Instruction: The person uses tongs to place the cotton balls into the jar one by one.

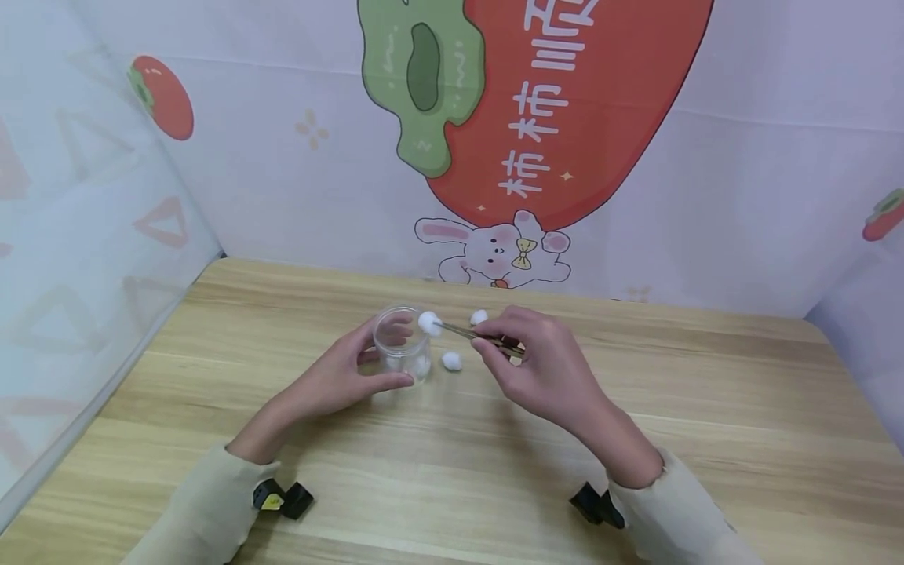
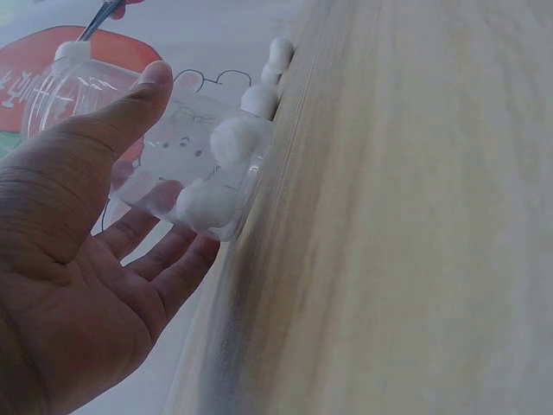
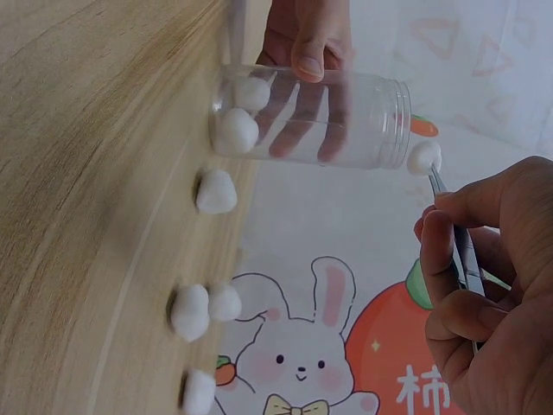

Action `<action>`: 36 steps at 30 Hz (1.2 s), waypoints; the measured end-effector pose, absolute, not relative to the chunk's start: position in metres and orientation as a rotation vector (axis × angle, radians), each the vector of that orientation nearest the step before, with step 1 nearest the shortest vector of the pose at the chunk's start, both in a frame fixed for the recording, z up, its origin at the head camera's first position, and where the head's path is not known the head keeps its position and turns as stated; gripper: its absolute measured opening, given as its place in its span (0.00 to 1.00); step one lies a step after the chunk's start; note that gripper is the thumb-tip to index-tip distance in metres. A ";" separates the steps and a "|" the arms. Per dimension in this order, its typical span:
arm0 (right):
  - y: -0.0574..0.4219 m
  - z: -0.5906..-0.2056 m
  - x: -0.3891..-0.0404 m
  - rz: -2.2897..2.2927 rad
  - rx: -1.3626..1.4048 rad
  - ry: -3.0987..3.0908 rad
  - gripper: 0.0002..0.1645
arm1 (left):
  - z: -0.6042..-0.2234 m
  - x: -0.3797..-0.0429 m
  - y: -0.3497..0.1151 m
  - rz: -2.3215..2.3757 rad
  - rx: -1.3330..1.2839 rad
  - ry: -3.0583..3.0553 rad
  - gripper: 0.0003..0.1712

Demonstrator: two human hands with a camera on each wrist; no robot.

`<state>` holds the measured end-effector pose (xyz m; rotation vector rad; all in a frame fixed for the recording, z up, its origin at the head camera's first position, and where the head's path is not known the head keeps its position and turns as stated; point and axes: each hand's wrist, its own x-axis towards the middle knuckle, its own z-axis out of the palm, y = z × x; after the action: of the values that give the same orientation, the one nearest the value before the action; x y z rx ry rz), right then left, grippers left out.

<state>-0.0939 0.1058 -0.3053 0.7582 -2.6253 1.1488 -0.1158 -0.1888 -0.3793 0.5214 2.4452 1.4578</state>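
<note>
My left hand [image 1: 346, 369] is curled round a clear plastic jar [image 1: 401, 345] standing upright on the table, with no lid on it. Two cotton balls [image 3: 239, 130] lie at the jar's bottom, seen through its wall in the right wrist view. In my right hand [image 1: 540, 357] I pinch metal tweezers [image 3: 467, 259], and their tips grip another cotton ball [image 1: 429, 322] beside the jar's rim. Whether that ball touches the rim I cannot tell. A loose cotton ball [image 1: 452, 361] sits on the table just right of the jar.
Several more cotton balls lie on the wooden table [image 1: 438, 486], one cotton ball [image 1: 479, 317] behind my right hand. A printed cloth backdrop [image 1: 678, 220] with a rabbit and red fruit rises at the table's back edge. Another cloth [image 1: 85, 196] stands along the left side.
</note>
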 end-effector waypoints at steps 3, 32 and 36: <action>0.102 -0.305 -0.096 1.154 0.777 -2.616 0.06 | -0.380 -0.116 -0.189 1.465 0.524 2.438 0.45; 0.090 -0.305 -0.098 1.087 0.802 -2.633 0.06 | -0.382 -0.116 -0.190 1.467 0.479 2.427 0.46; 0.089 -0.304 -0.098 1.080 0.809 -2.628 0.05 | -0.381 -0.115 -0.190 1.460 0.473 2.424 0.47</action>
<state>-0.0977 0.0892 -0.3042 0.8086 -2.6280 1.0805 -0.1155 -0.1903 -0.3812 0.4727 2.4236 1.4605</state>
